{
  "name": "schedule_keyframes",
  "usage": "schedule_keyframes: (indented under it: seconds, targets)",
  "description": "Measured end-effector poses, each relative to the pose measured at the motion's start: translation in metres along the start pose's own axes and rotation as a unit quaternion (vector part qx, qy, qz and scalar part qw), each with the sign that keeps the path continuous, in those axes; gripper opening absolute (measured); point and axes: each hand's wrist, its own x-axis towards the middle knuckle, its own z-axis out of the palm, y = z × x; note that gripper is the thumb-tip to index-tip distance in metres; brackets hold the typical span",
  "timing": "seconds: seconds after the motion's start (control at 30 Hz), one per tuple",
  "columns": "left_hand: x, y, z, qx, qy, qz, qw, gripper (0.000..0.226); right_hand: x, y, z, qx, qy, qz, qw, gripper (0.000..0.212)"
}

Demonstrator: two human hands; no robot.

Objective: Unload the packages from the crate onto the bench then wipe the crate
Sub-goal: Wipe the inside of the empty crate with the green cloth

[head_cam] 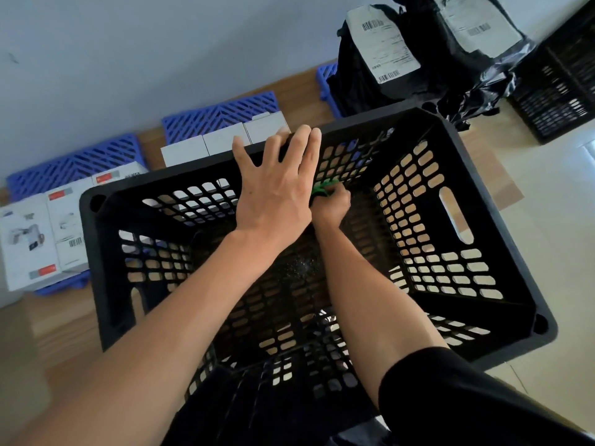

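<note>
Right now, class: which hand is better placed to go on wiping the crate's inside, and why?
The right hand. It is down inside the black crate, gripping the green cloth near the far wall. The left hand rests on the far rim, steadying the crate.

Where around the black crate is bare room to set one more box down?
Bare wooden surface lies left of the black perforated plastic crate, below the white printed boxes. Pale floor lies right of it. Behind it, blue slatted mats and black plastic parcels crowd.

Two black perforated plastic crates (322, 220), three blue slatted plastic mats (219, 115), two black plastic mailer bags (380, 59), about six white cardboard boxes (25, 243).
</note>
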Motion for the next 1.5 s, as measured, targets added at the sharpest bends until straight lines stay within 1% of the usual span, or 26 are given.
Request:
schedule_keyframes:
  seconds: [0.1, 0.17, 0.37, 0.43, 0.5, 0.6, 0.7, 0.77, 0.83, 0.9, 0.97, 1.0, 1.13, 1.2, 1.27, 1.33, 1.4, 1.5]
  targets:
    - [0.001, -0.001, 0.001, -0.005, 0.004, -0.004, 1.0, 0.085, 0.004, -0.001, -0.005, 0.01, -0.012, 0.018, 1.0, 0.032]
    - [0.001, 0.001, 0.0, -0.008, 0.0, -0.004, 1.0, 0.089, 0.002, -0.002, -0.013, 0.037, -0.007, 0.026, 0.999, 0.03]
    - [0.001, 0.001, -0.001, -0.015, -0.005, -0.008, 1.0, 0.09, -0.013, -0.027, -0.038, 0.182, 0.049, 0.039, 0.981, 0.026]
    - [0.0, 0.001, -0.002, -0.022, -0.005, -0.005, 1.0, 0.09, -0.016, -0.042, -0.051, 0.22, 0.068, 0.019, 0.973, 0.024]
    - [-0.001, 0.0, -0.003, -0.029, -0.003, -0.005, 1.0, 0.089, -0.02, -0.06, -0.065, 0.229, 0.085, -0.005, 0.97, 0.021]
    - [-0.002, 0.001, -0.004, -0.041, 0.001, -0.008, 0.999, 0.087, -0.032, -0.085, -0.085, 0.27, 0.088, -0.04, 0.958, 0.024]
    - [-0.002, 0.002, -0.004, -0.044, 0.0, -0.008, 0.999, 0.088, -0.04, -0.106, -0.101, 0.302, 0.112, -0.099, 0.942, 0.019]
    - [-0.002, 0.003, -0.003, -0.036, 0.0, -0.01, 0.999, 0.09, -0.04, -0.12, -0.108, 0.312, 0.136, -0.145, 0.929, 0.016]
    - [-0.002, 0.003, -0.002, -0.033, 0.004, -0.012, 0.999, 0.091, -0.038, -0.124, -0.109, 0.294, 0.159, -0.168, 0.927, 0.017]
    - [-0.002, 0.003, 0.0, -0.043, 0.015, -0.014, 0.999, 0.088, -0.036, -0.111, -0.101, 0.263, 0.155, -0.152, 0.94, 0.019]
    - [-0.002, 0.003, 0.002, -0.046, 0.028, -0.017, 0.998, 0.086, -0.032, -0.086, -0.088, 0.236, 0.117, -0.112, 0.958, 0.024]
    - [-0.002, 0.003, 0.003, -0.045, 0.033, -0.017, 0.998, 0.086, -0.029, -0.075, -0.081, 0.218, 0.11, -0.098, 0.965, 0.027]
    - [-0.001, 0.003, 0.008, -0.044, 0.049, -0.021, 0.998, 0.085, -0.013, -0.059, -0.055, 0.191, 0.152, -0.108, 0.964, 0.04]
    - [-0.002, 0.005, 0.01, -0.047, 0.06, -0.031, 0.997, 0.084, -0.001, -0.048, -0.042, 0.179, 0.145, -0.069, 0.971, 0.042]
    - [-0.002, 0.008, 0.012, -0.05, 0.074, -0.041, 0.995, 0.083, 0.009, -0.032, -0.034, 0.159, 0.118, -0.017, 0.98, 0.038]
    - [-0.001, 0.009, 0.014, -0.052, 0.083, -0.047, 0.994, 0.08, 0.02, -0.013, -0.027, 0.102, 0.07, 0.012, 0.992, 0.031]
    - [-0.001, 0.01, 0.015, -0.048, 0.087, -0.05, 0.994, 0.078, 0.031, 0.0, -0.024, 0.06, 0.02, 0.038, 0.997, 0.029]
    - [0.001, 0.012, 0.014, -0.041, 0.085, -0.054, 0.994, 0.077, 0.043, -0.003, -0.024, 0.068, -0.017, 0.09, 0.993, 0.029]
